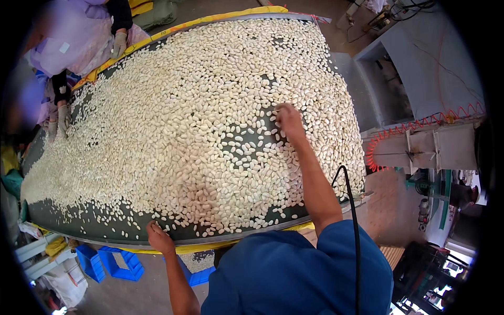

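White beans (173, 121) lie in a thick spread over a dark green table (39, 212). My right hand (290, 123) reaches far across them, its fingers curled down at the edge of a thinned patch where the green surface shows. What those fingers hold, if anything, is hidden. Close to the table's near edge, my left hand (159, 238) rests with fingers drawn together beside a few scattered beans. Whether a bean is between them is too small to tell.
Across the table at left are co-workers' gloved hands (63, 121) at the beans. Yellow edging (210, 18) runs along the far rim. Blue crates (122, 264) sit on the floor below the near edge. A black cable (353, 210) hangs at right, near a red coiled hose (371, 152).
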A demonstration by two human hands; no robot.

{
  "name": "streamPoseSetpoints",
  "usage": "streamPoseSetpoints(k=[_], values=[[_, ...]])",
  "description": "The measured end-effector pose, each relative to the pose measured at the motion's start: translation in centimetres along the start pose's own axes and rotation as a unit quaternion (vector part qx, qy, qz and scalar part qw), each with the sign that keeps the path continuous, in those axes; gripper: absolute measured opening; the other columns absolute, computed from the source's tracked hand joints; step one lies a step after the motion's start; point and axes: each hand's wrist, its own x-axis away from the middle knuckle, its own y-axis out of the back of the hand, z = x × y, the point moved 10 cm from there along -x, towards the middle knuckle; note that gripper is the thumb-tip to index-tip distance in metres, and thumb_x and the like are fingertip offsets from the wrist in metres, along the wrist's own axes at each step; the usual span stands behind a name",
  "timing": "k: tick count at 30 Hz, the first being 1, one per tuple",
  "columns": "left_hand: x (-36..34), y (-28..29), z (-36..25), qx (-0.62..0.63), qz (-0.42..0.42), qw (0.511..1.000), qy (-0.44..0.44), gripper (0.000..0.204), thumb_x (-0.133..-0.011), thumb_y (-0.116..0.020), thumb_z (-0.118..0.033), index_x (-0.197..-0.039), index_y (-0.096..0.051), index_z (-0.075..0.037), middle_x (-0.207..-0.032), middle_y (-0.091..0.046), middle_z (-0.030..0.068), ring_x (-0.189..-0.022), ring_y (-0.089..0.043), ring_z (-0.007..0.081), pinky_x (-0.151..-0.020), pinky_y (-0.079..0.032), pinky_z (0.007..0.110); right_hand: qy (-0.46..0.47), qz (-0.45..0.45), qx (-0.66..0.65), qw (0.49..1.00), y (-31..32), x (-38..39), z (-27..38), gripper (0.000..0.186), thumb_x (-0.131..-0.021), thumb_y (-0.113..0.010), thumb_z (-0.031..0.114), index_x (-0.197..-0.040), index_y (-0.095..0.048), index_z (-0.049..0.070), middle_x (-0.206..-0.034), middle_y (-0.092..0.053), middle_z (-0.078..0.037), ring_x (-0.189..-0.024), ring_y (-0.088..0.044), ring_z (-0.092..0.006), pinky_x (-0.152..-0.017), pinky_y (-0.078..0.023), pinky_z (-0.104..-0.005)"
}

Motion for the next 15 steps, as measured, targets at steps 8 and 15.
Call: streamPoseSetpoints(k=[8, 15], values=[[-1.3, 0.3, 2.8, 0.008, 0.001, 1.0, 0.002, 0.028, -0.096, -0.042, -0.023, -0.101, -0.062, -0.005, -0.089, -0.067, 0.0151, -0.075, -0.064, 0.0334, -0.067, -0.048, 0.043, -0.101, 0.124, -0.152, 0.975, -1.5, -5.1, -1.8, 0.025, -0.095, -0.051, 0.024, -0.077, -0.056, 0.008, -0.063, -0.048, 0.006, -0.049, -0.039, -0.0028, -0.041, -0.028, -0.0194], [-2.8, 0.9, 3.8, 0.001, 0.003, 1.0, 0.009, 0.027, -0.097, -0.042, -0.021, -0.104, -0.063, -0.006, -0.091, -0.068, 0.0148, -0.078, -0.064, 0.0349, -0.068, -0.049, 0.044, 0.134, 0.041, 0.325, 0.935, -14.5, -13.6, 5.4, 0.026, -0.087, -0.053, 0.023, -0.09, -0.064, 0.0, -0.088, -0.068, -0.019, -0.083, -0.066, -0.033, -0.076, -0.05, -0.0434]])
